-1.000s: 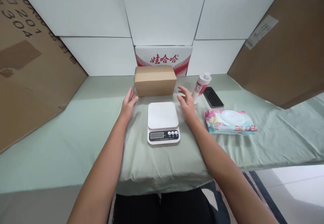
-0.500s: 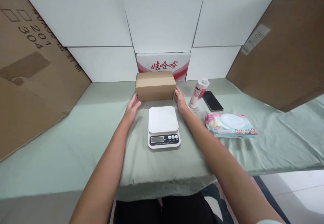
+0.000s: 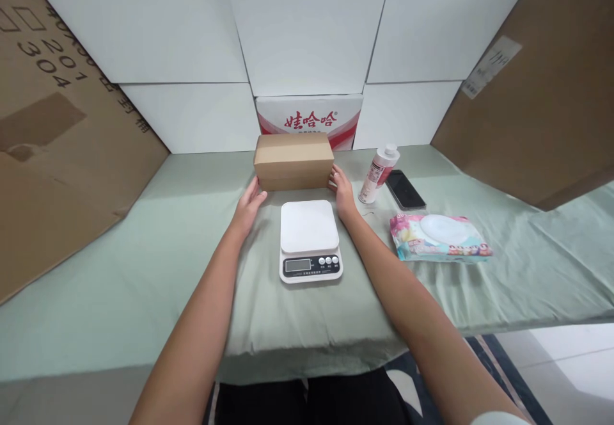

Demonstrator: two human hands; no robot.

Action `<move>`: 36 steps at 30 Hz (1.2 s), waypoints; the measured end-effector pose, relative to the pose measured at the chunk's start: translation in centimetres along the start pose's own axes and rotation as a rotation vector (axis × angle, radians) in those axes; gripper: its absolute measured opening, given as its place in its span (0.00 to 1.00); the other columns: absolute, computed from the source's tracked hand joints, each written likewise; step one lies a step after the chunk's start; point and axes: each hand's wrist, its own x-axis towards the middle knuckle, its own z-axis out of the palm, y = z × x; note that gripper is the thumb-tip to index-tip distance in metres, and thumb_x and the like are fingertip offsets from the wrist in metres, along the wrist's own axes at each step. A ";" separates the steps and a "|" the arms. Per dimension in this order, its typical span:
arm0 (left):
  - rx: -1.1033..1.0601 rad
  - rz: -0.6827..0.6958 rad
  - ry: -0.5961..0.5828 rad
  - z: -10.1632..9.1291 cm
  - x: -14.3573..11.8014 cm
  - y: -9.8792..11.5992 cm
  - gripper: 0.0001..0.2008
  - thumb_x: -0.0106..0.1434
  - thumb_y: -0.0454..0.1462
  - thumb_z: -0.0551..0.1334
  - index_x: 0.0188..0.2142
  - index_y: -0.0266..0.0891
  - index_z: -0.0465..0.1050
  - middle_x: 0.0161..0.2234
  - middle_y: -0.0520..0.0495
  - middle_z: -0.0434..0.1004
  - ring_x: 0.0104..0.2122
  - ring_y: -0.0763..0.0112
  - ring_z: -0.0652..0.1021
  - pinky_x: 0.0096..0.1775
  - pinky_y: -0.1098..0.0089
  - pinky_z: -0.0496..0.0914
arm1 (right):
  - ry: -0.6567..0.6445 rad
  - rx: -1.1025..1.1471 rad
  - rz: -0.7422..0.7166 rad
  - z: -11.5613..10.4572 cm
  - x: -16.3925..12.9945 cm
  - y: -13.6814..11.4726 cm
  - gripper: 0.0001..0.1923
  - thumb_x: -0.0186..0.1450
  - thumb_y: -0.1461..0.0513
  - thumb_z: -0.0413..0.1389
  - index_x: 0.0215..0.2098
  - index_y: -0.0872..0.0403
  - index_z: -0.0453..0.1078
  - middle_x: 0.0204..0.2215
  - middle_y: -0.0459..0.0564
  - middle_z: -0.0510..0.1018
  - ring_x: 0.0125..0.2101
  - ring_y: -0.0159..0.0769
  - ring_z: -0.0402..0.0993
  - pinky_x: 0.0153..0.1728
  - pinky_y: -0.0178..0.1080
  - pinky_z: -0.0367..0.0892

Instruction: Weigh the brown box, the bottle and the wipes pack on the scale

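A closed brown cardboard box (image 3: 293, 162) sits between my two hands, behind the kitchen scale. My left hand (image 3: 248, 204) holds the box's lower left corner, with the thumb toward the front and the other fingers along the side. At the right end, my right hand (image 3: 341, 189) is against the box, its fingers partly hidden around that side. Nearer to me, between my forearms, lies a white digital kitchen scale (image 3: 309, 228) with a bare platform, a small display and several buttons.
To the right stand a white and pink bottle (image 3: 377, 175), a black phone (image 3: 404, 189) and a pack of wet wipes (image 3: 440, 238) on the green cloth (image 3: 192, 265). Large cardboard panels flank both sides. Behind the box are white boards and a carton with red lettering (image 3: 311, 120).
The camera view has shifted slightly. Both hands stay at the ends of the cardboard box, and the scale and other things keep their places.
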 end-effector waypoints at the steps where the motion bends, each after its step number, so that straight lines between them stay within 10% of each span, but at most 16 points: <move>1: -0.002 0.001 0.001 0.0 0.0 0.0 0.44 0.62 0.50 0.71 0.74 0.45 0.63 0.77 0.45 0.56 0.78 0.50 0.54 0.78 0.52 0.51 | 0.003 -0.005 0.003 0.0 -0.1 -0.1 0.45 0.62 0.32 0.55 0.68 0.48 0.67 0.69 0.54 0.72 0.67 0.52 0.70 0.68 0.58 0.68; 27: -0.030 0.003 0.126 0.2 -0.4 0.6 0.36 0.59 0.46 0.72 0.66 0.44 0.72 0.73 0.40 0.65 0.74 0.45 0.65 0.75 0.50 0.59 | 0.049 -0.129 -0.019 -0.1 -0.8 -1.0 0.39 0.66 0.40 0.51 0.71 0.42 0.65 0.63 0.51 0.72 0.55 0.44 0.72 0.59 0.51 0.75; 36: -0.062 0.093 0.123 0.5 -0.8 1.0 0.33 0.60 0.47 0.73 0.63 0.44 0.75 0.72 0.41 0.68 0.74 0.48 0.66 0.74 0.53 0.61 | 0.024 -0.345 -0.233 -0.6 -1.8 -2.4 0.41 0.68 0.39 0.51 0.74 0.45 0.64 0.55 0.54 0.71 0.54 0.46 0.67 0.71 0.52 0.60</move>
